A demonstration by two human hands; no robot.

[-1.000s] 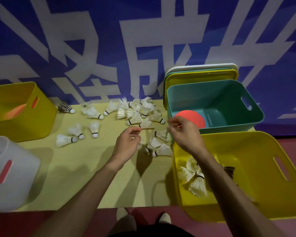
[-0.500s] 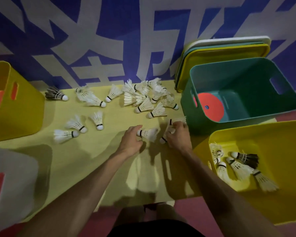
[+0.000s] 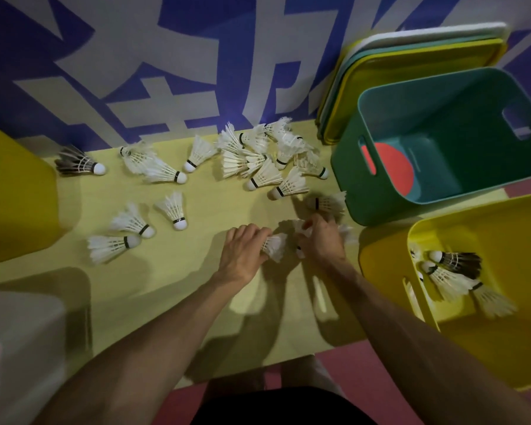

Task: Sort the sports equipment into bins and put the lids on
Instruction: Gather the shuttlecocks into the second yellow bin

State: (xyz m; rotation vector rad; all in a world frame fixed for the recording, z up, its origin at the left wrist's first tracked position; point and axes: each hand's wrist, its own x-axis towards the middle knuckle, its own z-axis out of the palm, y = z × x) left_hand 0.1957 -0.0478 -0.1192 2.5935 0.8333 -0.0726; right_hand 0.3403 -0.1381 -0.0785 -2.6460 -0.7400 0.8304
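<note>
White shuttlecocks fill both your hands: left hand [image 3: 242, 254] fingers hold one [image 3: 275, 246], right hand [image 3: 321, 240] fingers clutch another. Next, carry them rightward into the yellow bin [image 3: 380, 262].

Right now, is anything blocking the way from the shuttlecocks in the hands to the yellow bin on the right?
Nothing visible blocks it. The left hand and right hand grip white shuttlecocks on the table; the yellow bin stands open just beside the right hand, no lid on.
</note>
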